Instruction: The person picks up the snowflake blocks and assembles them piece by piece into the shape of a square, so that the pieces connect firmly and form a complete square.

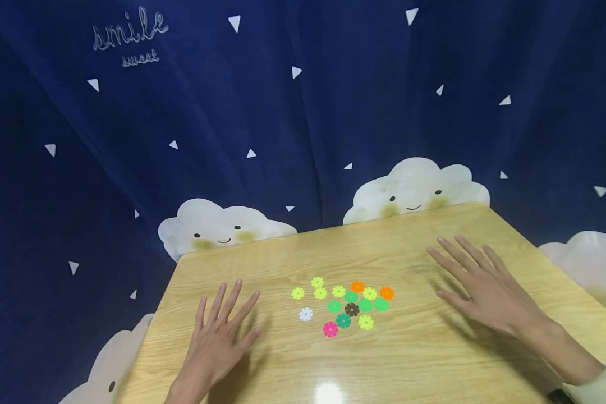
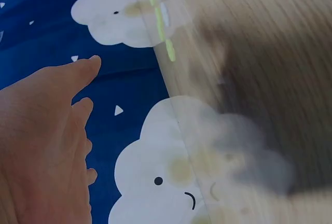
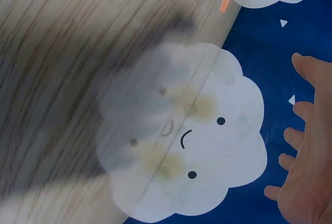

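Observation:
Several notched plastic discs lie in a loose cluster mid-table in the head view, among them a pink disc (image 1: 330, 329), a white disc (image 1: 306, 314), a brown disc (image 1: 352, 310), an orange disc (image 1: 386, 293) and a dark green disc (image 1: 343, 321). Left of them, my left hand (image 1: 216, 342) hovers over the table with fingers spread, holding nothing. On the cluster's other side, my right hand (image 1: 490, 289) is likewise raised, its fingers extended and nothing held. The left wrist view shows the left hand (image 2: 46, 141) at its edge; the right wrist view shows the right hand (image 3: 311, 136).
The light wooden table (image 1: 409, 359) casts back both hands' shadows. Behind and beside it hangs a dark blue curtain (image 1: 207, 112) with white triangles and smiling clouds. A bright light reflection shows near the table's front.

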Tool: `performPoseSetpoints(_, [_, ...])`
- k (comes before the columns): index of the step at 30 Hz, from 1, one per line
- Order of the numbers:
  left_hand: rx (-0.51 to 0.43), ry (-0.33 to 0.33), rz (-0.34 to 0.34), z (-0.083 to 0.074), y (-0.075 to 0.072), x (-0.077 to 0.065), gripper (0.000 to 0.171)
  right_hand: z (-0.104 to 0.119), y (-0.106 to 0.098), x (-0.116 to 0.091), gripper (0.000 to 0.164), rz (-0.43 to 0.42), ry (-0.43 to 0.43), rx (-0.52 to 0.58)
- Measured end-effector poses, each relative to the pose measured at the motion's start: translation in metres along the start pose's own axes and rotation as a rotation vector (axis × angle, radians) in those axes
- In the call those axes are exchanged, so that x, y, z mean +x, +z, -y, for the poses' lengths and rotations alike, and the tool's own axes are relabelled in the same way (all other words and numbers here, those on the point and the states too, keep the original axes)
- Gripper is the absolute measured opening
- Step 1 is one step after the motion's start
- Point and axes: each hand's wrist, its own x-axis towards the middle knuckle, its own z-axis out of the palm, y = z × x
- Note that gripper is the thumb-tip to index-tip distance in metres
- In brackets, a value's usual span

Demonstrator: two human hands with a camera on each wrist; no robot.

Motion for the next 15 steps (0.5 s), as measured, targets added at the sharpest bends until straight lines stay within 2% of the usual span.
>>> performPoseSetpoints(3, [-0.018,-0.003,0.021,-0.002,-0.001,0.003,0.066,0.006,0.005,0.003,0.080,0.003,0.003,0.023])
performPoseSetpoints(6, [-0.058,0.010,0.025,-0.010,0.000,0.013,0.066,0.016,0.012,0.005,0.078,0.028,-0.002,0.079])
performPoseSetpoints(10, [-0.147,0.039,0.019,-0.028,0.008,0.033,0.066,0.034,0.022,0.014,0.068,0.155,0.017,0.219])
performPoseSetpoints(13, [-0.211,0.060,0.043,-0.044,0.015,0.050,0.061,0.042,0.030,0.024,0.062,0.260,0.062,0.330])
performPoseSetpoints(15, [-0.235,0.080,0.070,-0.056,0.019,0.061,0.055,0.046,0.035,0.032,0.061,0.299,0.070,0.395])
